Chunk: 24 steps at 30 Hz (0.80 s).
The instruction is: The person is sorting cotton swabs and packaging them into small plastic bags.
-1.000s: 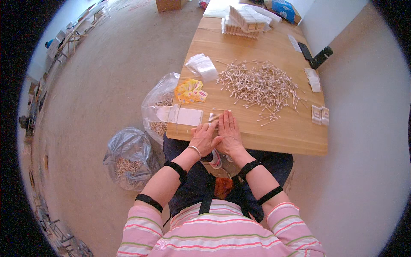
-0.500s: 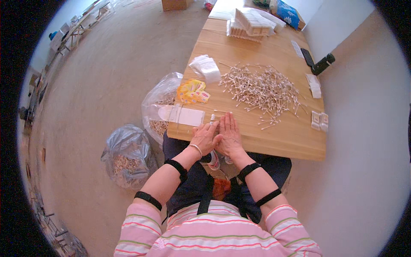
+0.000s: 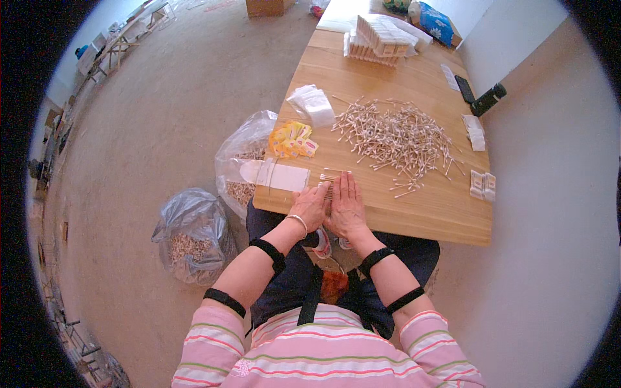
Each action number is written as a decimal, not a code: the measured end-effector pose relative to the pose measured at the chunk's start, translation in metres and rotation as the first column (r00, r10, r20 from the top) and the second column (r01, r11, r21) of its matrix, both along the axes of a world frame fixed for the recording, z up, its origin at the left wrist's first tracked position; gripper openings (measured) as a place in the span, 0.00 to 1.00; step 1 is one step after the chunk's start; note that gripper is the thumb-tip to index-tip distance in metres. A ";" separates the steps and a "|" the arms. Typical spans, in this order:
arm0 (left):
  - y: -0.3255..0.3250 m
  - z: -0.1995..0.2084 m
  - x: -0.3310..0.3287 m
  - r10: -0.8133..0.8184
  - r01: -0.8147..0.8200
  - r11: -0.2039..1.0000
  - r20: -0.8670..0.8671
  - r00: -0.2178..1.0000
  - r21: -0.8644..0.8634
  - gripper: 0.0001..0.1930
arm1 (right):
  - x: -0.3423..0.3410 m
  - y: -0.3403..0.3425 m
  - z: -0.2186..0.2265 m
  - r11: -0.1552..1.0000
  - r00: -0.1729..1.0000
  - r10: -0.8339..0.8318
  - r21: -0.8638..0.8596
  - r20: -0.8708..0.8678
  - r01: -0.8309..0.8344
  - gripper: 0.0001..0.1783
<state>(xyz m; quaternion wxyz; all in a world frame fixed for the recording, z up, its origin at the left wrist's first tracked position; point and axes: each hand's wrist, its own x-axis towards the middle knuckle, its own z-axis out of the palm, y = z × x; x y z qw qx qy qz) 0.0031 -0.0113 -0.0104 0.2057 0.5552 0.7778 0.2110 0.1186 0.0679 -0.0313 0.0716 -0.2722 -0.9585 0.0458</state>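
A small row of cotton swabs (image 3: 328,177) lies side by side at the table's near edge, partly hidden under my hands. My left hand (image 3: 310,205) rests over the left side of that row, its fingers stretched forward with a slight bend and their tips on the swabs. Flat along the right side lies my right hand (image 3: 348,205), fingers straight and close together. The two hands touch near the thumbs. To the left of them is a white rectangular card or pad (image 3: 289,177). A large loose heap of cotton swabs (image 3: 401,136) spreads beyond my right hand.
Yellow printed labels (image 3: 294,140) and clear plastic bags (image 3: 312,105) lie at the table's left edge. Filled packs (image 3: 381,39) are stacked at the far end; two small packs (image 3: 482,185) sit right, near the wall. Plastic sacks (image 3: 194,226) of swabs stand on the floor.
Both hands stay in nearly the same place over the row of swabs. The view has shifted very slightly.
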 end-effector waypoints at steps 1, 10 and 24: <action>0.001 0.002 0.001 0.012 -0.012 1.000 -0.002 1.000 -0.009 0.28 | 0.000 0.000 0.001 1.000 1.000 -0.001 -0.012 0.006 0.001 0.49; 0.006 -0.002 -0.002 0.023 -0.024 0.999 -0.024 0.999 -0.023 0.31 | 0.000 -0.001 0.007 0.998 1.000 0.000 -0.067 0.023 0.001 0.51; 0.012 0.005 -0.002 0.038 -0.045 0.982 -0.039 0.998 -0.183 0.34 | 0.000 -0.001 0.009 0.997 0.998 0.004 -0.082 0.066 0.001 0.56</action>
